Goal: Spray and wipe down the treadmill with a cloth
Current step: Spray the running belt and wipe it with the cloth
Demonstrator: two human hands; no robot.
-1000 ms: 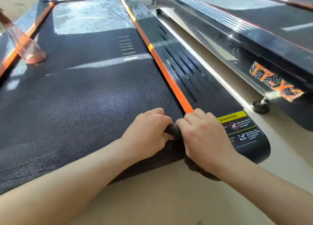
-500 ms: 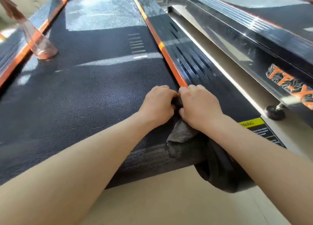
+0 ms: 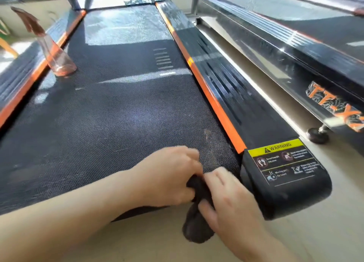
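Just gripping the cloth (image 3: 197, 232) with left hand (image 3: 169, 177) and right hand (image 3: 226, 198) close together, at the treadmill (image 3: 118, 123) rear edge.

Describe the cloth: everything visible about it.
The cloth is dark, brownish-black, soft-looking fabric, bunched into a crumpled wad rather than spread flat. It sits at the rear end of the treadmill belt, near its right side. The left hand grips its upper part from the left, and the right hand holds it from the right, thumb against it. Its lower lump hangs past the belt's end over the pale floor; whether it touches the floor cannot be told.
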